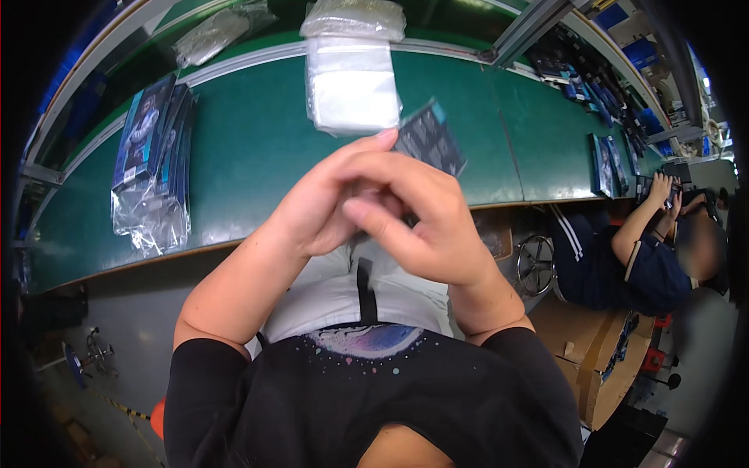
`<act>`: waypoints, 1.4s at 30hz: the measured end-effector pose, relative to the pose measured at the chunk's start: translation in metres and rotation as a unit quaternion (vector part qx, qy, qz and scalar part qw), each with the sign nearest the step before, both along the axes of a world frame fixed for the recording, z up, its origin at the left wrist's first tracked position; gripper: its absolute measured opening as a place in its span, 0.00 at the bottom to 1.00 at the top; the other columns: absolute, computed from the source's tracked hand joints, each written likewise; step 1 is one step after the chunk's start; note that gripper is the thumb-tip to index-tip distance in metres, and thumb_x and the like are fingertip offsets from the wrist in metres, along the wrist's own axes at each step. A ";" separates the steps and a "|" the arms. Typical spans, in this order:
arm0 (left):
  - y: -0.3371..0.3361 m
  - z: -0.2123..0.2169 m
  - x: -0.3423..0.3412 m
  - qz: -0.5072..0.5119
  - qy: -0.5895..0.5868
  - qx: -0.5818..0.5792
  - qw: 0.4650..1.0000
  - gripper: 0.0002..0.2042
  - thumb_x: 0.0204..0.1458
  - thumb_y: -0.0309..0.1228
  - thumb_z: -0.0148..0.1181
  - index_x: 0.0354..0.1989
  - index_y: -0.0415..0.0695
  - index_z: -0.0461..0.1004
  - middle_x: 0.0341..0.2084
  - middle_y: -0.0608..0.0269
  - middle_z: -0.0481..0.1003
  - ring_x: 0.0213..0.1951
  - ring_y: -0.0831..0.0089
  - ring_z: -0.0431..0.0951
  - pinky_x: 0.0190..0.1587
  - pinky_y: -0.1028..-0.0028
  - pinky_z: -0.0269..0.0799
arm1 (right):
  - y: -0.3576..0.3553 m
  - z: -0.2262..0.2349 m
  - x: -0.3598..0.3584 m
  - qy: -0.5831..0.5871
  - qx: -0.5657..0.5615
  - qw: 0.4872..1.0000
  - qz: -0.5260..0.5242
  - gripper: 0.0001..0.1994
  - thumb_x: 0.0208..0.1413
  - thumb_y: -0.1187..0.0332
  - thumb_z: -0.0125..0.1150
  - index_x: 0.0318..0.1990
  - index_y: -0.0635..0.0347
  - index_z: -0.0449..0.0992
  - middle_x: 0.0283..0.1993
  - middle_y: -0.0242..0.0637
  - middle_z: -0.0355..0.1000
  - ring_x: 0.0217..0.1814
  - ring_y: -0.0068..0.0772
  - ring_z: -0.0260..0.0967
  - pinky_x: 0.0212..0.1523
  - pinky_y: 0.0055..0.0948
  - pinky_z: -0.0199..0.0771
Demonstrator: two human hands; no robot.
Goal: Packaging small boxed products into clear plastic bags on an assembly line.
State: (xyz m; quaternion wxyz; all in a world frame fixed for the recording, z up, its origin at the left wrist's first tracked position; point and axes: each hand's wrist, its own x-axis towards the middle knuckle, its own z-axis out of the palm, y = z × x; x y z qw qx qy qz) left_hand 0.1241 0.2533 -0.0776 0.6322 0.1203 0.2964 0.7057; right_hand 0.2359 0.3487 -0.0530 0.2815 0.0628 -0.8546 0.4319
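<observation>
My two hands overlap in front of my waist, at the near edge of the green table. My left hand (316, 199) reaches in from the left; one fingertip shows beside a dark flat box, and its other fingers are hidden behind my right hand. My right hand (437, 222) has its fingers and thumb curled inward against the left; what is between them, if anything, is hidden. The dark printed box (431, 139) with a teal end is slightly blurred just beyond the hands. Whether a finger touches it, I cannot tell. Past it lies a stack of clear plastic bags (355, 90).
Bagged dark boxes (148, 148) stand at the left of the green table (234, 156). More boxes (607, 165) are at the right, near a seated co-worker (624, 257). A metal post (530, 31) rises at the back. An opened carton (589, 351) sits below right.
</observation>
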 end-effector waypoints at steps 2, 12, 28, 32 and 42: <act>-0.001 -0.015 -0.014 -0.015 -0.043 0.038 0.998 0.13 0.54 0.37 0.51 0.38 0.38 0.70 0.28 0.59 0.73 0.27 0.69 0.73 0.32 0.75 0.72 | -0.002 0.004 0.000 0.031 -0.088 0.995 0.041 0.12 0.52 0.77 0.54 0.44 0.68 0.71 0.35 0.39 0.72 0.33 0.27 0.69 0.35 0.23 0.68; -0.019 -0.027 -0.057 -0.031 -0.228 0.028 0.973 0.17 0.50 0.24 0.45 0.46 0.24 0.64 0.42 0.38 0.72 0.43 0.50 0.76 0.50 0.54 0.72 | 0.067 -0.026 0.005 0.147 -0.246 0.897 -0.336 0.09 0.57 0.69 0.55 0.39 0.67 0.74 0.35 0.36 0.73 0.36 0.21 0.68 0.36 0.19 0.67; -0.029 -0.033 -0.054 -0.059 -0.226 0.028 0.972 0.13 0.47 0.22 0.45 0.39 0.23 0.66 0.40 0.38 0.73 0.39 0.52 0.78 0.45 0.54 0.75 | 0.092 -0.044 0.009 -0.159 -0.459 0.863 -0.140 0.14 0.59 0.58 0.52 0.33 0.59 0.73 0.24 0.33 0.74 0.20 0.20 0.68 0.17 0.21 0.66; -0.031 -0.033 -0.053 -0.046 -0.220 0.005 0.974 0.13 0.46 0.21 0.45 0.37 0.21 0.66 0.38 0.37 0.73 0.37 0.52 0.78 0.42 0.55 0.77 | 0.089 -0.050 0.007 -0.117 -0.553 0.817 -0.119 0.09 0.57 0.64 0.54 0.34 0.60 0.73 0.27 0.34 0.75 0.22 0.21 0.70 0.18 0.21 0.65; -0.044 -0.047 -0.058 -0.055 -0.196 -0.017 0.979 0.18 0.42 0.19 0.44 0.42 0.18 0.64 0.40 0.32 0.72 0.39 0.53 0.78 0.46 0.61 0.76 | 0.100 -0.060 0.010 -0.091 -0.535 0.840 -0.009 0.11 0.61 0.65 0.50 0.27 0.58 0.66 0.22 0.25 0.59 0.22 0.15 0.55 0.28 0.16 0.59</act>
